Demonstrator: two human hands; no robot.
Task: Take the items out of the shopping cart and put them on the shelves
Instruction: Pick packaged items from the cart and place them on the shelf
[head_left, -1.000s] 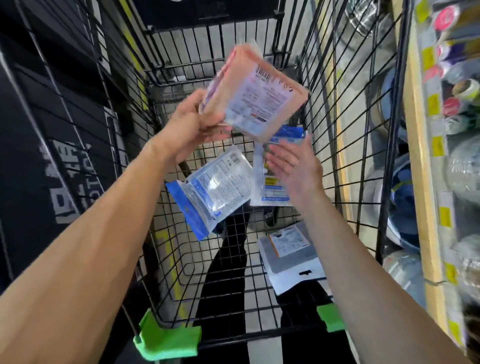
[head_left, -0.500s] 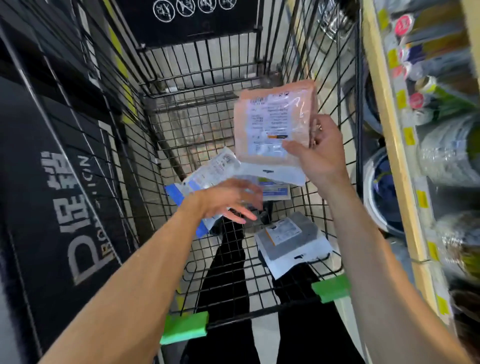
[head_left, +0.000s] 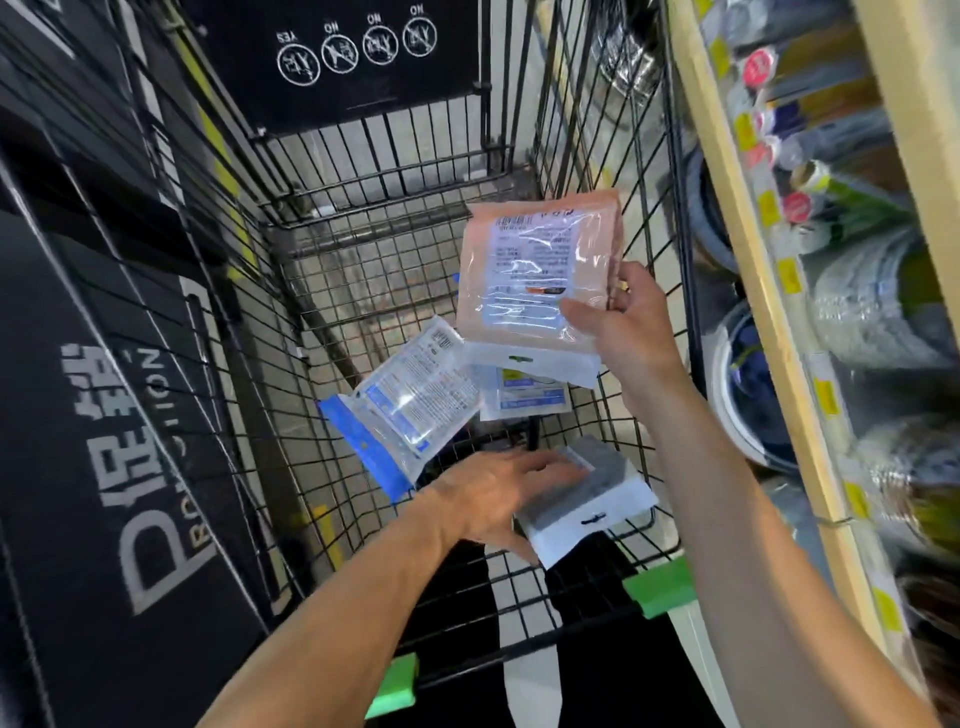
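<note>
Right hand (head_left: 631, 332) pinches pink packet (head_left: 540, 275) by lower right edge, above cart (head_left: 613, 156); soft, light, slippery film; left hand (head_left: 498, 493) spread flat on grey packet (head_left: 597, 493) near cart's near right corner; grip by edge.

The shopping cart (head_left: 363, 249) is formed of a black wire grid, its corners are capped in bright green (head_left: 657, 584), and a black panel (head_left: 337, 57) printed with white circular symbols is seen at its far end. A salmon-pink packet (head_left: 540, 275) bearing a white label with black print is seen beside a clear packet (head_left: 410, 400) edged in blue, a white packet (head_left: 524, 395) marked in blue and yellow, and a grey packet (head_left: 592, 493) with a white header. The pale wooden shelf edge (head_left: 753, 249) is dotted with yellow price tags (head_left: 787, 275), and a black banner (head_left: 104, 441) is lettered in white and tan.
</note>
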